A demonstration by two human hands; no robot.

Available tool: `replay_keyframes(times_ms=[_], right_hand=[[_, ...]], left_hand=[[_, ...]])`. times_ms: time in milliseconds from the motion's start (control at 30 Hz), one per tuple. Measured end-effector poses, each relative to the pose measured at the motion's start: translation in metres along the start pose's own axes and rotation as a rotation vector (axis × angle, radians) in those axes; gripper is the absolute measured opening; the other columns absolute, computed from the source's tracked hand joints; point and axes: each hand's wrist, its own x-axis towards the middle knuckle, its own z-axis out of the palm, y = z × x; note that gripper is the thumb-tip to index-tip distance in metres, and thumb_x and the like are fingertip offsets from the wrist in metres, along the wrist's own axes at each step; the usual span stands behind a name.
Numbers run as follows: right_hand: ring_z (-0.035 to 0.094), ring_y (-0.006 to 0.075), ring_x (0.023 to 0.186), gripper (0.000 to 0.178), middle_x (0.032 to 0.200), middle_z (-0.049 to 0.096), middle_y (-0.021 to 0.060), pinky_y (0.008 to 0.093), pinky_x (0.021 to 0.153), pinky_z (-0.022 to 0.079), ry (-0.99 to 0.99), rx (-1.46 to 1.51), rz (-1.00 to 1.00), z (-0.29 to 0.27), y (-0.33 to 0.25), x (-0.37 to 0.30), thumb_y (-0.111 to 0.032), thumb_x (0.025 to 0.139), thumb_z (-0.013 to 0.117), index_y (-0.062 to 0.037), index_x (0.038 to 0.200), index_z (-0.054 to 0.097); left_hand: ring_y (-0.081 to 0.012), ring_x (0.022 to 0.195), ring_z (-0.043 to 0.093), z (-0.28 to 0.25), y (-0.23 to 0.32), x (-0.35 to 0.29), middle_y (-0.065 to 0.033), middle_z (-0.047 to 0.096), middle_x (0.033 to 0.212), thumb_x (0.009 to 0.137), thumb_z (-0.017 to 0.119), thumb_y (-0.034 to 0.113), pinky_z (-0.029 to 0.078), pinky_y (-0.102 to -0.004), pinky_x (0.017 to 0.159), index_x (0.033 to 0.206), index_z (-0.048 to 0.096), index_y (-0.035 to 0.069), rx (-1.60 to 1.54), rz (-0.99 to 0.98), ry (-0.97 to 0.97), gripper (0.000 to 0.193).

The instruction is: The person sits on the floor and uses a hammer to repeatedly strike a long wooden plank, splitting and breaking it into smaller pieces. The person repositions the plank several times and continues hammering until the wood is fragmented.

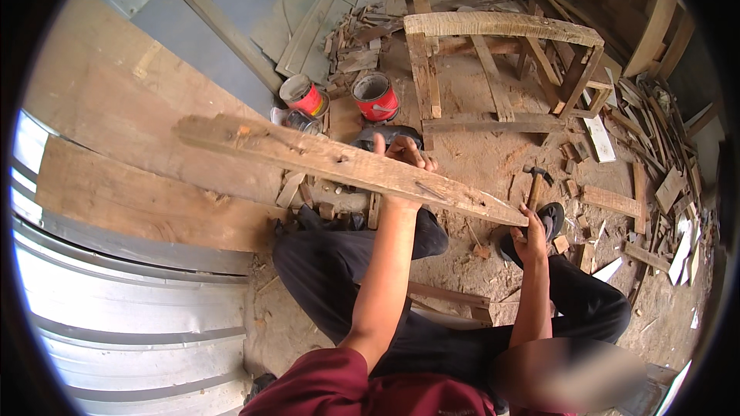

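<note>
A long, rough wooden plank (308, 156) is held up across my lap, its far-left end ragged and its right end tapering to a point. Dark holes and a crack mark its face. My left hand (402, 152) supports it from beneath near the middle, thumb and curled fingers showing past the far edge; the palm is hidden by the wood. At the tapered end, my right hand (530, 237) pinches the tip between thumb and fingers. A claw hammer (536, 185) with a wooden handle stands just beyond my right hand, near my sandalled foot.
A wooden frame (501, 27) with curved top rails stands ahead. Red paint cans (375, 100) sit left of it. Scrap wood (655, 185) is piled along the right. A broad board (146, 196) lies at left beside corrugated metal sheeting (146, 300).
</note>
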Motion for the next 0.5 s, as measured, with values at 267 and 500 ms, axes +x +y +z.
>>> replay_keyframes(times_ms=[267, 500], right_hand=[[0.054, 0.0121, 0.063, 0.018, 0.093, 0.063, 0.0057, 0.0243, 0.045, 0.04, 0.092, -0.047, 0.191, -0.052, 0.055, 0.028, -0.015, 0.096, 0.058, -0.001, 0.107, 0.061], [0.056, 0.0187, 0.047, 0.018, 0.07, 0.059, 0.0097, 0.0309, 0.037, 0.042, 0.313, -0.797, 0.05, -0.06, 0.071, 0.031, -0.012, 0.085, 0.063, 0.0031, 0.092, 0.056]], left_hand=[[-0.029, 0.096, 0.058, 0.056, 0.012, 0.012, -0.0113, 0.057, 0.111, 0.09, 0.035, 0.074, 0.05, -0.0449, 0.082, 0.128, 0.049, 0.006, 0.204, 0.249, 0.631, 0.078], [-0.0269, 0.082, 0.051, 0.039, -0.001, 0.005, -0.0086, 0.043, 0.113, 0.082, 0.023, 0.087, 0.046, -0.0439, 0.074, 0.139, 0.033, 0.019, 0.394, 0.342, 0.86, 0.09]])
